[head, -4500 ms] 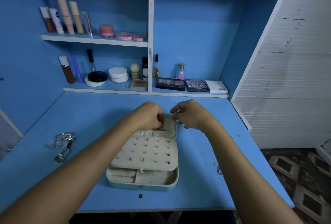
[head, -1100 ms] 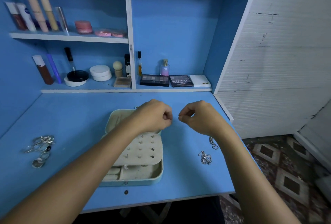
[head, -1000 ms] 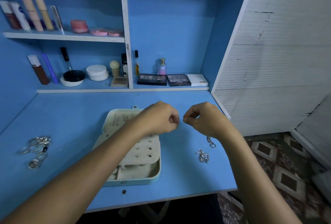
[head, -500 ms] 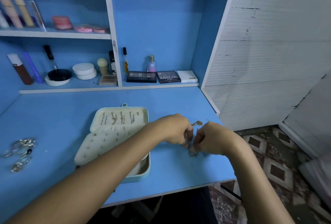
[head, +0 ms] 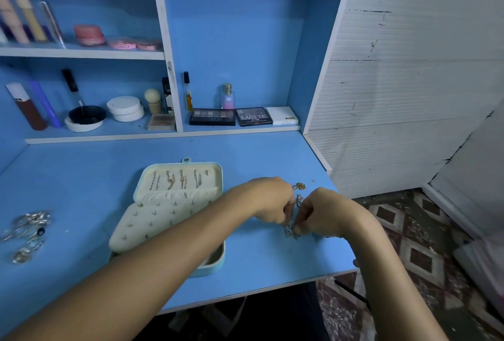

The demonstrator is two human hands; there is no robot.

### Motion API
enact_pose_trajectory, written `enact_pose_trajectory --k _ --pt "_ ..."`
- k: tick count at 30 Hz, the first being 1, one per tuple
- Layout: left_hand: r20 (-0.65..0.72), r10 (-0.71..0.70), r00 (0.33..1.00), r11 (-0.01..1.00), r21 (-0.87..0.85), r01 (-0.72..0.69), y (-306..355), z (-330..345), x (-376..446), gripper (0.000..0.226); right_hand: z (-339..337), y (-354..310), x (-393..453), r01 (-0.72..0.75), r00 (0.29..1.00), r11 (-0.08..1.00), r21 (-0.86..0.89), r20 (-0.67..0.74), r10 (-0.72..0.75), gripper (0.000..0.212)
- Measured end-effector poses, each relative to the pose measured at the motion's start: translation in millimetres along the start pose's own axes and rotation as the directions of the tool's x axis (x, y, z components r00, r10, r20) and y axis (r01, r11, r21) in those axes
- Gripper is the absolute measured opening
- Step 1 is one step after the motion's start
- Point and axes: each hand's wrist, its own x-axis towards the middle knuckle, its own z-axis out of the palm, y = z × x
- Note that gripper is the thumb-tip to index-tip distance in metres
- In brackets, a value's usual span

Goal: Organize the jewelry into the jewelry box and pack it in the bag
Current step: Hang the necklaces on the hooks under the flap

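- Silver chain bunched on the blue desk near the right front edge, pinched from both sides.
- Left hand knuckles up, fingers curled down, grip closed on the chain's left side.
- Right hand facing it, fingertips curled, grip pinching the same chain from the right.
- Gold chain lying just beyond the two hands, apart from them; another small silvery piece showing between the hands, too small to tell whether held.
- Pale green jewelry box open at desk centre, just left of the hands, partly hidden under the left forearm.
- Lid lying flat at the far side, several thin chains strung in a row inside.
- Cream studded panel tilted over the box's base, small pins standing up from it.
- Pile of silver rings near the desk's left edge, well apart from the box.
- Lower shelf at the back: eyeshadow palettes, white palette, small perfume bottle, white round compacts, black dish, brown tube.
- Upper shelf: pink jars and tall tubes.
- White panelled wall to the right, patterned floor below.
- No bag in view.
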Motion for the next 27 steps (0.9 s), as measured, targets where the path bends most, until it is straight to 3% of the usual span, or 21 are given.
enact_pose_trajectory --k 6,11,17,27 --pt "0.113 -0.024 0.993 0.999 0.045 0.019 -2.9 2.3 -4.3 0.028 2.1 5.4 1.1 0.048 0.999 0.997 0.059 -0.014 -0.047 0.008" --pt "0.001 -0.002 1.0 0.999 -0.034 0.002 -10.9 -13.3 -15.6 0.015 3.5 4.7 0.7 0.171 0.985 0.972 0.161 -0.066 -0.162 0.019" --pt "-0.081 -0.014 0.997 0.989 -0.148 0.002 -15.1 -38.1 -36.3 0.01 6.6 -4.3 3.8 0.305 0.947 0.926 0.223 -0.174 -0.27 0.006" --pt "-0.174 -0.098 0.98 0.985 -0.156 0.071 -37.2 -69.6 -64.4 0.024 -9.9 -27.9 1.7 0.404 0.895 0.861 0.308 -0.326 -0.304 0.012"
